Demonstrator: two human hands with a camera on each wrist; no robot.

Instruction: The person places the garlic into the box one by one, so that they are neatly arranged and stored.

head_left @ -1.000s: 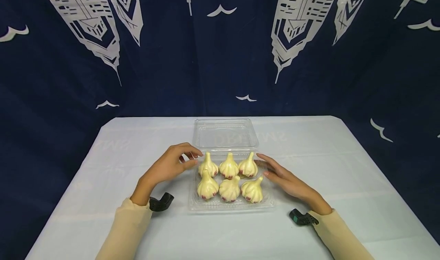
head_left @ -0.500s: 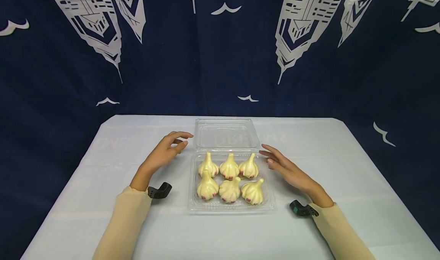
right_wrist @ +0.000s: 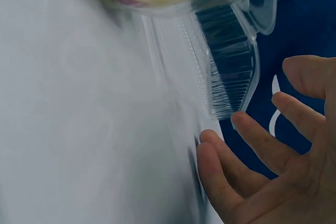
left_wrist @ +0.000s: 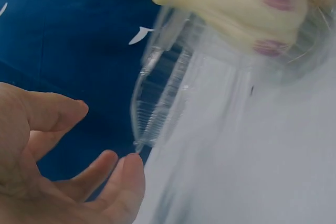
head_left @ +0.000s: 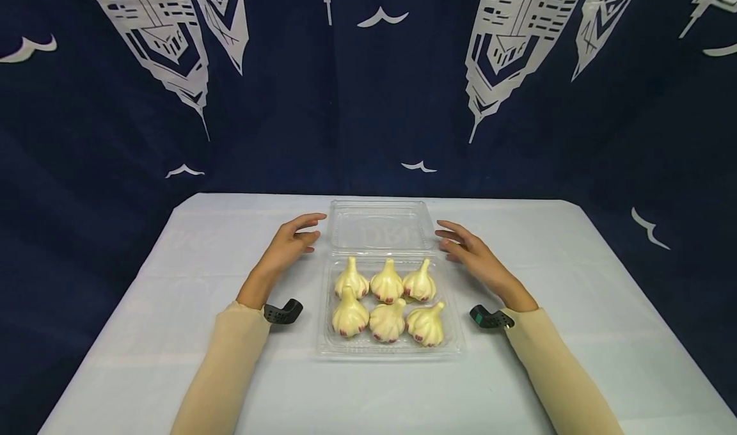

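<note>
A clear plastic clamshell box lies on the table with its lid folded back behind the base. In the base sit several garlic bulbs in two rows of three. My left hand is beside the lid's left edge, fingers extended and apart from it, holding nothing. On the other side, my right hand is near the lid's right edge with its fingers spread, also holding nothing. Both wrist views show a gap between the fingers and the plastic; a garlic bulb appears up close in the left one.
A white cloth covers the table. Behind it hangs a dark blue curtain with white building and bird prints. A black camera mount sits at the left wrist, and another mount at the right wrist.
Both hands have moved from the sides of the base, near the garlic bulbs, back toward the lid. The box and bulbs keep their places on the table; the head view shifts slightly.
</note>
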